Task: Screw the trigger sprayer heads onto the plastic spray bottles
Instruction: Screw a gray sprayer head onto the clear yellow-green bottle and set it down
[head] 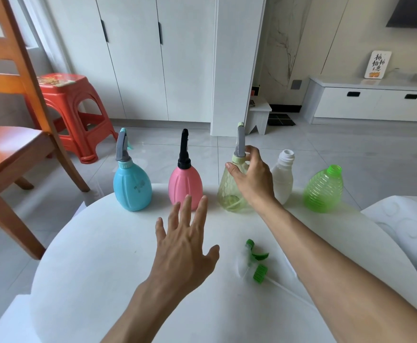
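Observation:
Several spray bottles stand in a row along the far edge of the round white table [103, 256]. The blue bottle [132, 186] and the pink bottle [183, 184] carry sprayer heads. The pale yellow bottle [228, 194] also has a grey head [240, 144] on it; my right hand [250, 179] is wrapped around its neck and shoulder. The white bottle [282, 177] and the green bottle [323, 189] have bare necks. A loose green-and-clear sprayer head [255, 262] lies on the table. My left hand [185, 246] hovers over the table with fingers spread, holding nothing.
A wooden chair [12, 134] stands at the left and a red plastic stool [71, 107] behind it. White cabinets [153, 58] line the back wall. A white cushioned seat [405, 226] sits at the right of the table.

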Demonstrator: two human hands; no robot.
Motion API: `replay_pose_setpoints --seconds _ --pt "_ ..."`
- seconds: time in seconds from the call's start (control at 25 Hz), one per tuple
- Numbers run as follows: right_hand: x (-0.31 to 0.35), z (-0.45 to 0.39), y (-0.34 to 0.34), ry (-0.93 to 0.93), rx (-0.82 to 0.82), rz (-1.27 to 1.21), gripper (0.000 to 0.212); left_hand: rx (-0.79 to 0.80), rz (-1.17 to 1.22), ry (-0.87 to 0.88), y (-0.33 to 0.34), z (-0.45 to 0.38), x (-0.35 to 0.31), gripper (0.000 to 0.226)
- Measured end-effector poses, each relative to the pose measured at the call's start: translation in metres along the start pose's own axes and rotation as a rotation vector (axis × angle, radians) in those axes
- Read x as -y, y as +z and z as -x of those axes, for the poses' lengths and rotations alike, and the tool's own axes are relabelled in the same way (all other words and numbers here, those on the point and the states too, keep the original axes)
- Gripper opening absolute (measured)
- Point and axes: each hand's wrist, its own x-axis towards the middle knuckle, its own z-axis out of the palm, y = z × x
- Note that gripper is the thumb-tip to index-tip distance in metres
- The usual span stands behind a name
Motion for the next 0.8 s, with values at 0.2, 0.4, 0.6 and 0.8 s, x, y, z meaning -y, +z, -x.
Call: replay_pose_setpoints --seconds 0.2,0.4,0.6,0.8 --pt "-0.002 0.006 -0.008 0.046 0.038 -0.047 0.068 0.017 -0.002 0.007 0.001 -0.002 -0.002 0.096" --pt "-0.014 0.019 -0.039 -0.003 -0.018 -0.076 0.076 0.012 0.032 0.005 0.005 -0.008 -0.006 0.095" --pt "-0.02 0.015 -0.047 0.054 0.142 -0.124 0.081 0.032 0.04 0.011 0.008 -0.01 -0.016 0.093" --pt "-0.004 0.003 -0.014 0.042 0.279 -0.092 0.071 0.032 0.055 0.008 0.008 -0.009 -0.014 0.093"
